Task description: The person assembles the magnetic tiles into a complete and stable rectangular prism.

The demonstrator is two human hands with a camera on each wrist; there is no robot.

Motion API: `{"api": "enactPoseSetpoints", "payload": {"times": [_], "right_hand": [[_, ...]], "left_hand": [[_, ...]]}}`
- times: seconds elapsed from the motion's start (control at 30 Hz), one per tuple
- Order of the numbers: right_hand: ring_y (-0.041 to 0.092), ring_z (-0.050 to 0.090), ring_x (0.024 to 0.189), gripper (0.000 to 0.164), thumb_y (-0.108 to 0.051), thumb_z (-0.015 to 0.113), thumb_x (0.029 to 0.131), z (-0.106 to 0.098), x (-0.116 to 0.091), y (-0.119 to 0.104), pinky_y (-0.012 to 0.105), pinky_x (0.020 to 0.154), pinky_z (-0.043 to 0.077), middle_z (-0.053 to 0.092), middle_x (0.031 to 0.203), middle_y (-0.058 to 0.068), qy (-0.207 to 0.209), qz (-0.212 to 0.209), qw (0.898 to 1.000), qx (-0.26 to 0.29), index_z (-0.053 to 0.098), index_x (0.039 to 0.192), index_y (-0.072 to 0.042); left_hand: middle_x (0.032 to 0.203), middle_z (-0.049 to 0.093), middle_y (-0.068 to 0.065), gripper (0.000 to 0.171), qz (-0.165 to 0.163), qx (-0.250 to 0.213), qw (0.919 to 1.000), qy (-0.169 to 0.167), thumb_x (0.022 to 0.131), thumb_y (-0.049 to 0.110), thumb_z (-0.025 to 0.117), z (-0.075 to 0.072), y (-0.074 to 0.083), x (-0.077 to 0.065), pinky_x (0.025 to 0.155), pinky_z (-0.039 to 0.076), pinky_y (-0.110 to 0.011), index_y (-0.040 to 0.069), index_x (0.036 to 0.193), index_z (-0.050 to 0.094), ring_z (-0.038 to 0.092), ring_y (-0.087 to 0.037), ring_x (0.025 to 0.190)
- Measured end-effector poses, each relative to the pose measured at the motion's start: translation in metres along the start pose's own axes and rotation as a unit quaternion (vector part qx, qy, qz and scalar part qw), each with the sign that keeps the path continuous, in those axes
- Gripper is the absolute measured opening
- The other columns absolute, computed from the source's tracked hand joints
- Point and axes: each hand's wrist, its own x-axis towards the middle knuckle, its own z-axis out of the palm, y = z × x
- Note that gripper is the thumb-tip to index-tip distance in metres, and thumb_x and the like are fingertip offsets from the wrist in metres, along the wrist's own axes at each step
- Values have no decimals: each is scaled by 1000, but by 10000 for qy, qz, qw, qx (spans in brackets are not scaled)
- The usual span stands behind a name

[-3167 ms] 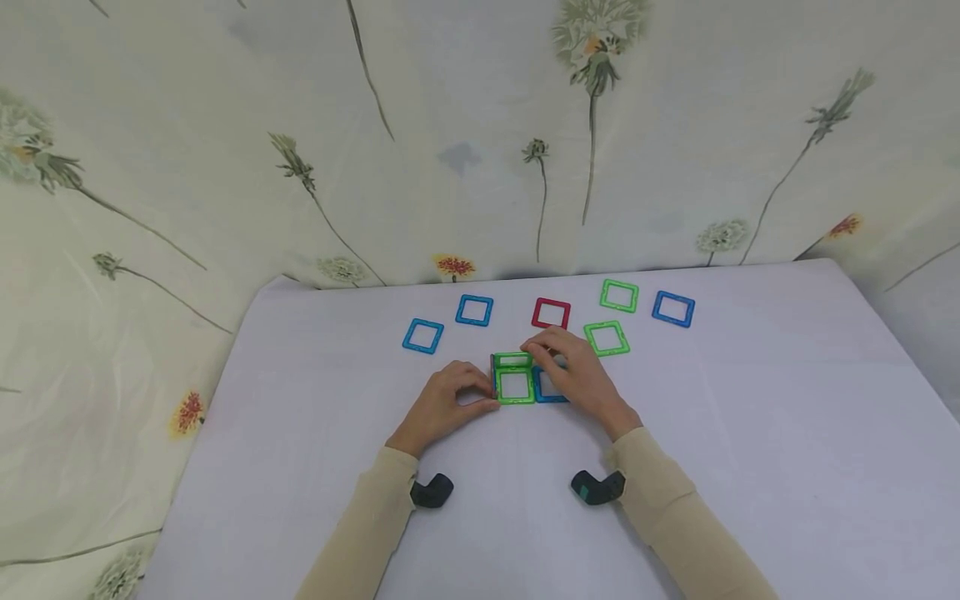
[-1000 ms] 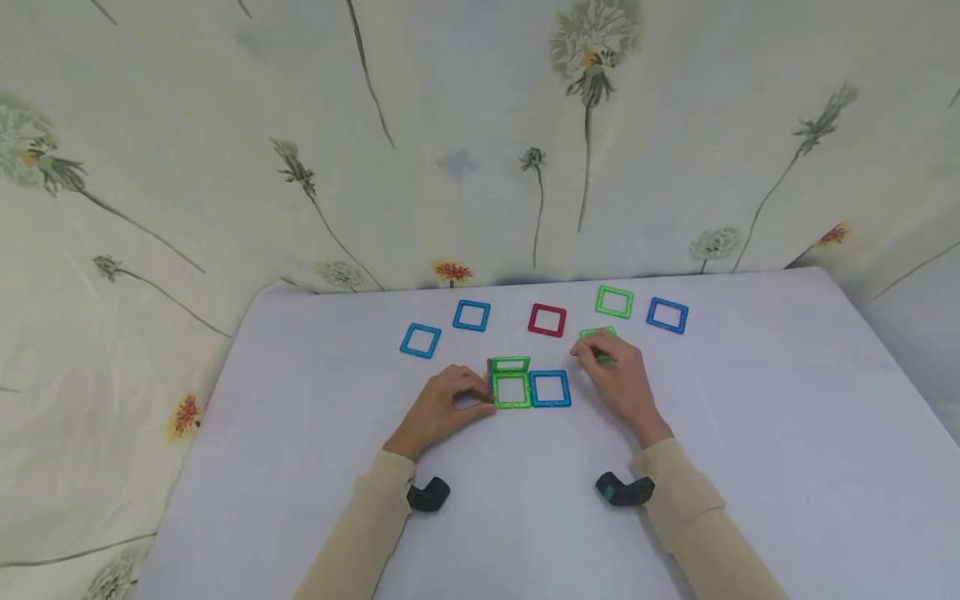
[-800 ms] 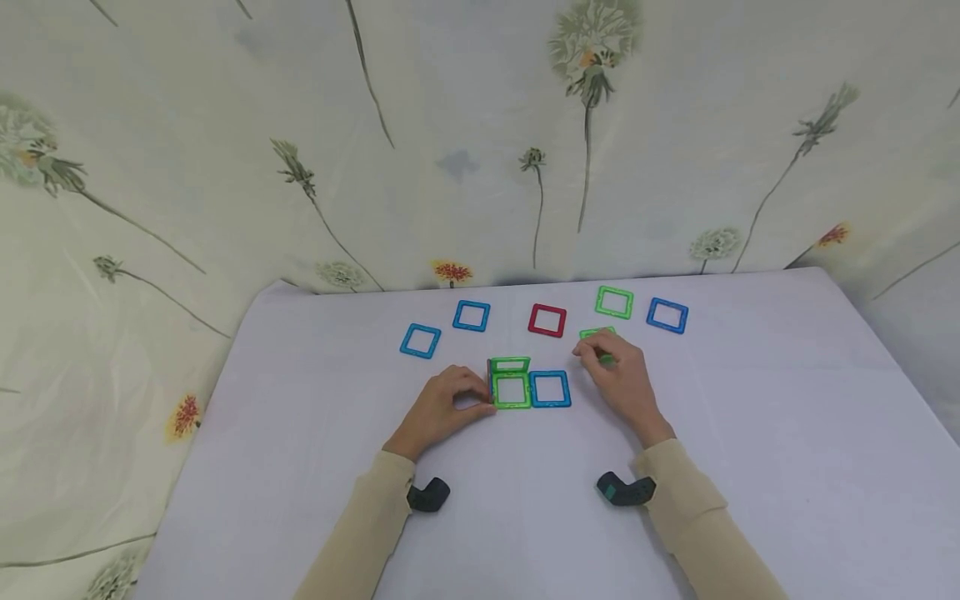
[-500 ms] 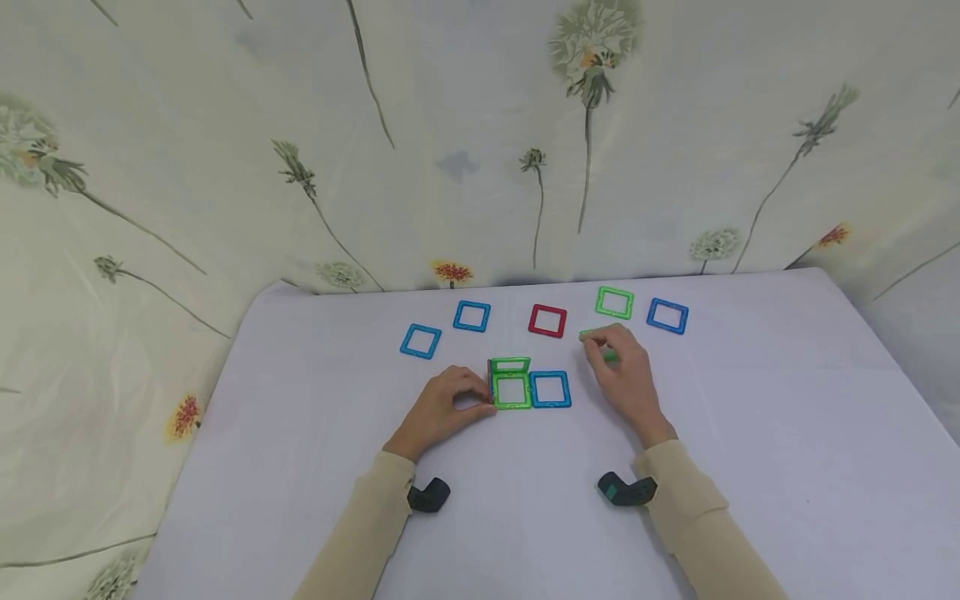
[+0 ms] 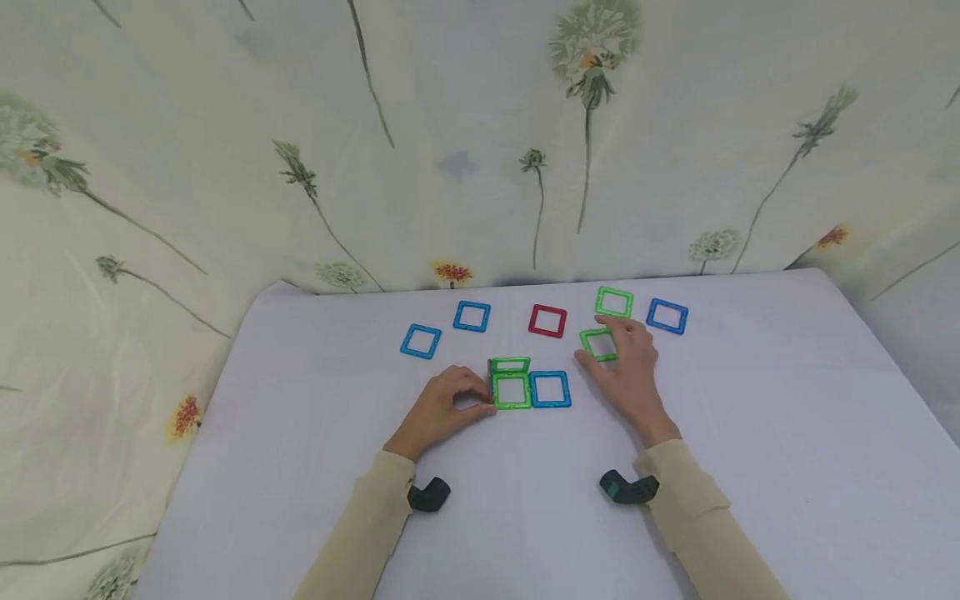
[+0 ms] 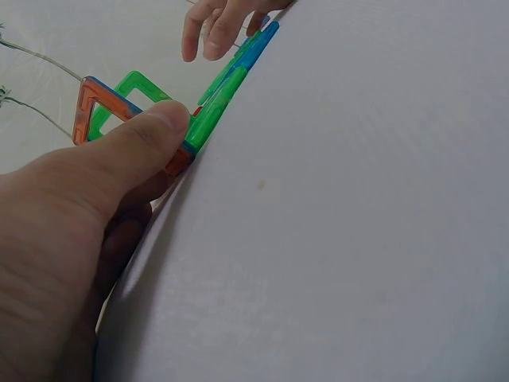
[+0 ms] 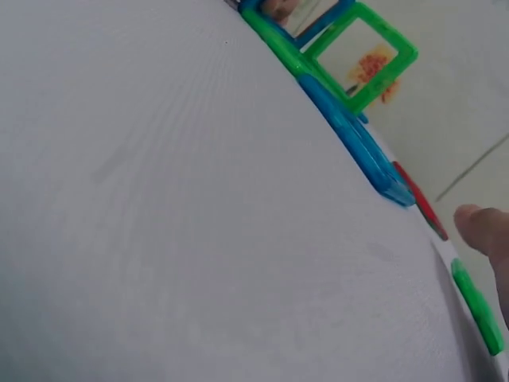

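Note:
My left hand (image 5: 444,407) pinches an upright orange-and-blue magnetic tile (image 6: 83,108) by its lower edge, at the left side of a small structure. There a flat green tile (image 5: 512,407) joins it, with an upright green tile (image 5: 510,361) along the back. A flat blue tile (image 5: 551,404) adjoins on the right. To the right of these, my right hand (image 5: 632,375) hovers with thumb and fingers spread about a loose green tile (image 5: 592,335), partly hidden by the hand. Whether it touches that tile I cannot tell.
Loose square tiles lie towards the back: two blue ones on the left (image 5: 406,342) (image 5: 457,317), a red tile (image 5: 533,320), another green tile (image 5: 615,290) and a darker blue tile (image 5: 667,302). A flowered cloth (image 5: 420,208) hangs behind the white table (image 5: 315,417).
My right hand has left the structure's back green tile and moved right to the loose green tile, where its thumb and fingers have spread apart. The left hand keeps its hold.

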Motion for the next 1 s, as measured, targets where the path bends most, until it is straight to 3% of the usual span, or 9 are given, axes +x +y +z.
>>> {"api": "enactPoseSetpoints", "payload": {"times": [0.2,0.4,0.57,0.77,1.0], "right_hand": [[33,24,125,70,-41,70,81,-3,-1,0,55,97,20,33,137,17,-146,263,9985,-460,40,140,-17],[35,26,119,68,-38,68,84,-4,-2,0,55,94,21,34,135,19,-300,318,9968,-666,41,141,-11],[35,30,121,60,-34,67,86,-5,-4,3,56,97,22,38,134,18,-259,327,9974,-585,46,137,-11],[33,38,122,44,-34,62,89,-8,-7,3,54,101,33,46,134,15,-148,282,9991,-268,54,127,-11],[26,49,116,22,-28,61,92,-5,-9,5,48,103,38,53,120,8,212,106,9996,164,62,104,-10]], "left_hand": [[97,63,15,18,-30,-20,10000,-40,79,32,76,0,1,1,91,47,-24,26,94,69,54,-1,98],[96,62,16,17,-119,-13,9999,-47,79,30,76,-1,0,0,91,47,-22,27,93,69,52,2,97],[96,62,15,17,-8,-60,10000,-30,79,29,76,0,0,1,90,47,-23,25,93,69,53,0,97],[96,62,15,17,21,-86,10000,-1,78,29,77,0,-1,1,90,48,-23,26,93,69,53,0,97],[96,62,16,17,3,-81,10000,-14,79,29,77,-1,-2,0,90,48,-24,26,93,69,53,0,97]]}}
